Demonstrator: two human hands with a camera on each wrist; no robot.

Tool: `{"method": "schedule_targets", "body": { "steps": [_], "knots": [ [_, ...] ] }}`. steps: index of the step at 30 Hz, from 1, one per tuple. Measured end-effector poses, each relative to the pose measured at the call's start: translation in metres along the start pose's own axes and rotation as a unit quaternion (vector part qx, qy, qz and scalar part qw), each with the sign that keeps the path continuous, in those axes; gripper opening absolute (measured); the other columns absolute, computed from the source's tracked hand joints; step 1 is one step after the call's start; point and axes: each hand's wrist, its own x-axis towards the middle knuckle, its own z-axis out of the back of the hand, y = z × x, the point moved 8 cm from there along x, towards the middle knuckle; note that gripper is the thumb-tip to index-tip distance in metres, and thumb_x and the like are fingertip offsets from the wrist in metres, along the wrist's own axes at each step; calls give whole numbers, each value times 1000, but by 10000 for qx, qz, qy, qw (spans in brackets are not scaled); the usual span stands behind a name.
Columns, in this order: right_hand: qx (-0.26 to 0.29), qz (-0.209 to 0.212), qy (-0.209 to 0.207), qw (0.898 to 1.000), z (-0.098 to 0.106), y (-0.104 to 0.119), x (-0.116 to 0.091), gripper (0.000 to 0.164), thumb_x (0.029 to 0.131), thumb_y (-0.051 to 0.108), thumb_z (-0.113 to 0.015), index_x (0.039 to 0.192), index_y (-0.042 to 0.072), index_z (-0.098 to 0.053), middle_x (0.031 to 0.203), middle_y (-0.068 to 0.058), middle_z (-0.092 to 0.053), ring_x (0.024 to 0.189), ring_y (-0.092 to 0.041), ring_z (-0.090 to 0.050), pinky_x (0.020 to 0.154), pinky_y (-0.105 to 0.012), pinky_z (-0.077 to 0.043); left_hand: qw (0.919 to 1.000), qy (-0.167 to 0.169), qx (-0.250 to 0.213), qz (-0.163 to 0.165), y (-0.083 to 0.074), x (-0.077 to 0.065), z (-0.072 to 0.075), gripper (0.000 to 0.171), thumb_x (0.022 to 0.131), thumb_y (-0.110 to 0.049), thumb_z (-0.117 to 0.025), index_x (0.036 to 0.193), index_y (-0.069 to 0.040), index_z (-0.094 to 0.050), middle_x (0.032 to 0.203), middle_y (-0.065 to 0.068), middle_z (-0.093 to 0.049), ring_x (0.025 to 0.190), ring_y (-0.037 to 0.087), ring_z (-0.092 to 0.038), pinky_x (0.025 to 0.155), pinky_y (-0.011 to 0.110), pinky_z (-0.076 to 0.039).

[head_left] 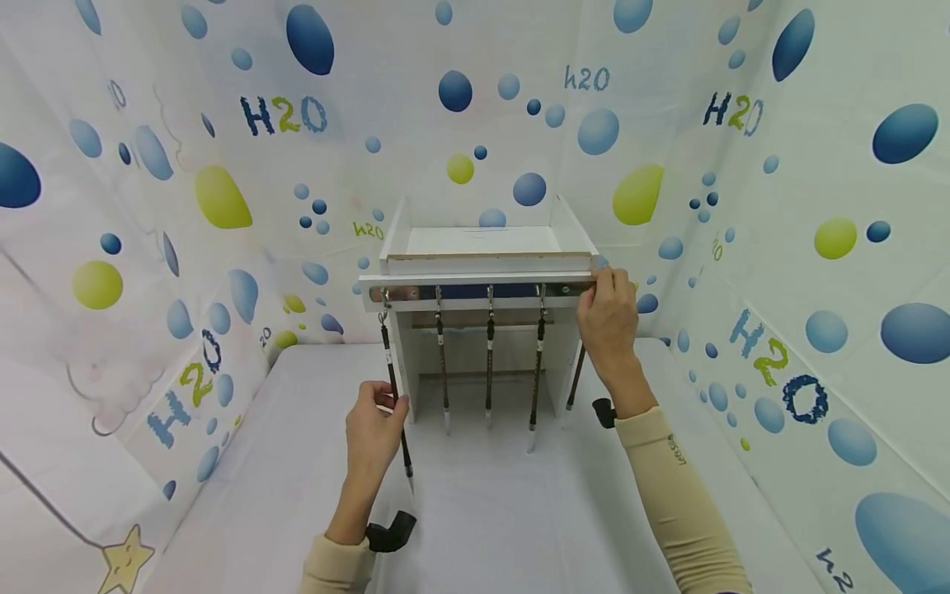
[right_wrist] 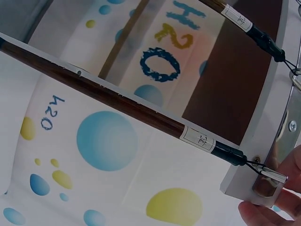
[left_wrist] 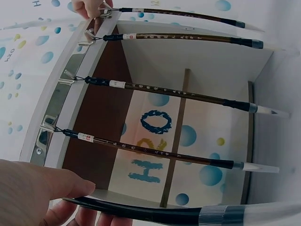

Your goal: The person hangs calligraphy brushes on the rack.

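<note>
Several calligraphy brushes hang by cord loops from hooks along a metal strip (head_left: 404,293) on the front of a white wooden shelf (head_left: 475,266). At the left end, my left hand (head_left: 377,429) pinches the dark handle of the leftmost brush (head_left: 388,355) between thumb and fingers, its white tip pointing down. My right hand (head_left: 610,322) grips the right end of the shelf's front rail, fingers curled over its top edge. Beside those fingers, the rightmost brush (right_wrist: 141,110) hangs from its hook (right_wrist: 274,174). Between the hands hang the middle brushes, including one brush (head_left: 490,355) at the centre.
The shelf has an open tray top (head_left: 482,239) and side panels (head_left: 405,371) standing on a white table (head_left: 297,462). White curtains (head_left: 416,99) with blue and green dots surround it. Black camera mounts (head_left: 392,532) are worn on both wrists.
</note>
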Motion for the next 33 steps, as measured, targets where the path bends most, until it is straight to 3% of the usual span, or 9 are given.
{"method": "schedule_targets", "body": {
  "steps": [33],
  "knots": [
    [38,52,-21,10000,-1,0,0,23,93,-1,-55,112,-10,-64,102,-27,-59,89,-41,-61,79,-49,-56,9999,-90,-66,-30,-7,-2,4,29,95,-16,-63,118,2,-61,96,17,-69,79,26,-67,57,23,-47]
  ]
}}
